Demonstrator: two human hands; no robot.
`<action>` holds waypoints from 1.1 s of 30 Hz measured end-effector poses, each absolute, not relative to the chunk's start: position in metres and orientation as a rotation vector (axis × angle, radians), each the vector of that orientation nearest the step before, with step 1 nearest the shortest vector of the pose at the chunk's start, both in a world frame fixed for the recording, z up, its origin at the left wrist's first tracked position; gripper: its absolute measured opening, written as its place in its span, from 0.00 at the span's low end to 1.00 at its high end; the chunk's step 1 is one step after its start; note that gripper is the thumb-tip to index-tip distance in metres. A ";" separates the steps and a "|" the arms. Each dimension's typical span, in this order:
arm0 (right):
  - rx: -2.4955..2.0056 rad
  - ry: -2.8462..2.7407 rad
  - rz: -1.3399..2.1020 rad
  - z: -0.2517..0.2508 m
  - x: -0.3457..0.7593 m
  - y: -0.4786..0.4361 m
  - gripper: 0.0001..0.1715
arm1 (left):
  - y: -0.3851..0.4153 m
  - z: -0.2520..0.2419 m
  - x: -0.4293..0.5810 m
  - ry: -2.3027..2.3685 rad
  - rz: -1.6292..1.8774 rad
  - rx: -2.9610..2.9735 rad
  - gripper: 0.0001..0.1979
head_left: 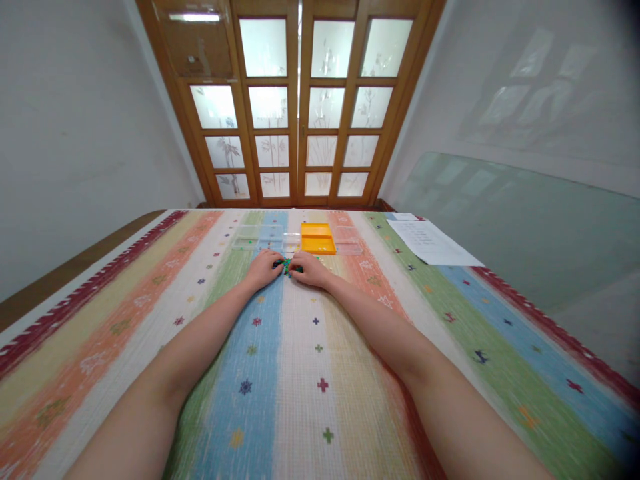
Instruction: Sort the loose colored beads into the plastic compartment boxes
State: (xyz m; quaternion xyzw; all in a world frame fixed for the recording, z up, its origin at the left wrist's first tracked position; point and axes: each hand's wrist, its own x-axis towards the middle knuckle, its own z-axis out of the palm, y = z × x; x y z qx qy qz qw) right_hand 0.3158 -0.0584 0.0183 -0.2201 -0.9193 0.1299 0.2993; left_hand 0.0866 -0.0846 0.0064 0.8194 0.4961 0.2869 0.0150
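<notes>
Both my arms stretch forward across a striped, multicoloured cloth. My left hand (263,266) and my right hand (310,268) meet at the far middle of the cloth, fingers curled together round a small green and dark object (287,267) that I cannot make out in detail. Just beyond my hands lies an orange tray (317,239), flanked by clear plastic trays (255,237) on the left and another clear tray (349,241) on the right.
A white printed sheet of paper (430,241) lies at the far right of the cloth. A wooden door with frosted glass panes (300,107) stands behind the surface. White walls close in on both sides.
</notes>
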 end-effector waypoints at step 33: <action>-0.619 -2.622 0.141 0.025 0.315 -0.067 0.06 | -0.086 0.008 0.088 1.540 0.861 2.531 0.09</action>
